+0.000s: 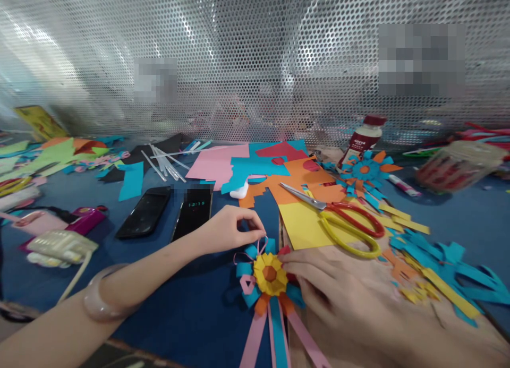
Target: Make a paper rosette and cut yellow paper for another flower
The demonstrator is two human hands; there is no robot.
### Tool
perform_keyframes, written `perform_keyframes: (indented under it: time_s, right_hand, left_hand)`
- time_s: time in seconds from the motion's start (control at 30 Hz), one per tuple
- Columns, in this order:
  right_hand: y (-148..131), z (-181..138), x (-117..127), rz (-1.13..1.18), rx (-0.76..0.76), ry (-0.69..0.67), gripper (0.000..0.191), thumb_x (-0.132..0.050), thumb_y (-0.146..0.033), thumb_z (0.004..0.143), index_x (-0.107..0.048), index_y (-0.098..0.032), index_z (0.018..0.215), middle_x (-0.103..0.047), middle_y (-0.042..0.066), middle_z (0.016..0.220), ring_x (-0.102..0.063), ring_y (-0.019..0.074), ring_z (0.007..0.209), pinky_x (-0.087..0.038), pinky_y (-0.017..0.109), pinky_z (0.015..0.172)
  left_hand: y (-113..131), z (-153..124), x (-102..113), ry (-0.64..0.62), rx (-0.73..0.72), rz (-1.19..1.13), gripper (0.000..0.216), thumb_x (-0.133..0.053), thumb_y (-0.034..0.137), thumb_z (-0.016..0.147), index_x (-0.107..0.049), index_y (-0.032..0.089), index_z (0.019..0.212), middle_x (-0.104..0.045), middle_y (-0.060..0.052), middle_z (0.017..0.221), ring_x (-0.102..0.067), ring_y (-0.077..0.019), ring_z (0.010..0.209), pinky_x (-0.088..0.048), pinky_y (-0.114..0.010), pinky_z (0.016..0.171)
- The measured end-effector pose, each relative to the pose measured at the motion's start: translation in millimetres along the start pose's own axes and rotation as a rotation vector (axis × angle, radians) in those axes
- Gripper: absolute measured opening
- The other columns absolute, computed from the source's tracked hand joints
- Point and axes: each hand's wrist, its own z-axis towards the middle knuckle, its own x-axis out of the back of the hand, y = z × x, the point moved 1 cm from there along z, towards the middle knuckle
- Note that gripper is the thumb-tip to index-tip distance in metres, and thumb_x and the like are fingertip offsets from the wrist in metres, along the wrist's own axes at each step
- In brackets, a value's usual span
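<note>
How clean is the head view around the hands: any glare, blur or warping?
Head view: bright glare patches on the mesh wall; fisheye distortion bows that wall; the flower and the left hand pinching it are sharp; the right hand is slightly soft; the jar far right is smeared.

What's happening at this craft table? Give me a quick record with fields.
Setting: blue table strewn with cut coloured paper
Left: left hand pinches a pink loop at the top of the paper flower
Right: right hand lies flat, fingertips at the flower's right edge
Nearby: scissors on yellow paper; two phones; bottle
</note>
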Motion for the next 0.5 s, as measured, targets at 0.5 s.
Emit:
perform_keyframes:
  time_s: [0.5]
  right_hand:
    - [1.9,-0.6,-1.1,0.011,0.002,-0.009,0.03,-0.044,-0.008,0.081,-0.063,-0.019,0.101,-0.07,0.005,0.104,-0.068,0.0152,0.09,-0.058,0.026,0.074]
  left_hand:
    - [0.0,0.2,-0.3,0.015,-0.001,0.017,0.018,-0.058,0.032,0.079,-0.068,0.017,0.08,-0.07,-0.003,0.078,-0.062,-0.0139,0.071,-0.045,-0.022,0.061]
